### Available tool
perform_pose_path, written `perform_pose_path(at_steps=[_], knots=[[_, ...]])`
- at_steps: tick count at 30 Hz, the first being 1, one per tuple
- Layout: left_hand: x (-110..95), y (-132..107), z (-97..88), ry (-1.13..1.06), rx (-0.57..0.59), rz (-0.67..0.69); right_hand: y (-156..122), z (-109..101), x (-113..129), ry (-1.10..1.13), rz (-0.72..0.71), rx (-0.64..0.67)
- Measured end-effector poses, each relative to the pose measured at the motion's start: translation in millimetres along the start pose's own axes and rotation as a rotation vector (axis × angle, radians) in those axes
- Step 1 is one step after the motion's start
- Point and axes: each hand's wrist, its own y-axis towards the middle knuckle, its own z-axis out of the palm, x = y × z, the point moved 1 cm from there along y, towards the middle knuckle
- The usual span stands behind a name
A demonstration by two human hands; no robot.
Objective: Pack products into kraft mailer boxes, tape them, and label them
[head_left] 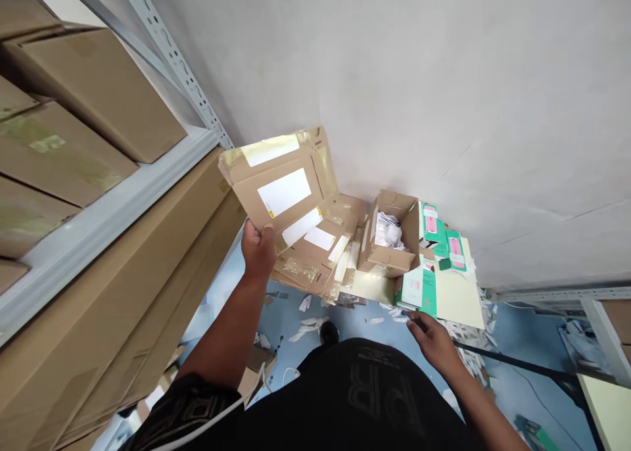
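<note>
My left hand (259,247) grips a flattened cardboard box (246,187) by its lower edge, thumb in front; the sheet is tilted up, with white labels and yellowish tape. Beneath and right of it lies a pile of more flattened cardboard (308,270) on the table. My right hand (430,338) hangs just off the table's front edge, fingers curled together; a small dark thing may be at the fingertips, too small to name. Closest to that hand is a green and white box (410,289). Behind it an open cardboard box (389,259) holds crumpled white material.
Several green boxes with pink labels (456,250) stand on the cream tabletop (456,294). A metal shelf (162,168) loaded with brown cartons (98,89) rises on the left. White scraps (310,326) litter the blue floor. A wall (374,76) backs the table.
</note>
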Motion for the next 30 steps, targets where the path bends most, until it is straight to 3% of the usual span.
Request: perform_pose_path(at_steps=[3, 5, 9, 12, 14, 19, 23, 26, 30], knots=[[-33, -35, 14.9, -0.218, 0.023, -0.08, 1, -9, 6, 0.049, -0.041, -0.019], [-53, -64, 33.2, -0.292, 0.132, -0.18, 2, -21, 13, 0.151, -0.046, -0.045], [-83, -145, 87.5, -0.355, 0.381, -0.323, -10, -62, 20, 0.555, -0.039, -0.022], [-101, -222, 134.8, -0.403, 0.571, -0.372, -36, -98, 3, 0.756, -0.1, 0.007], [-111, -278, 164.7, -0.447, 0.734, -0.403, -59, -124, -21, 0.871, -0.115, -0.054], [-126, -413, 230.6, -0.508, 1.263, -0.595, -126, -203, -103, 1.175, -0.079, -0.429], [-128, -496, 282.4, -0.406, 1.576, -0.719, -184, -268, -162, 1.243, -0.073, -0.622], [-125, -534, 323.3, -0.261, 1.646, -0.688, -223, -302, -202, 1.228, -0.086, -0.798], [-115, -558, 385.0, 0.005, 1.602, -0.489, -262, -325, -253, 1.137, -0.046, -1.031]])
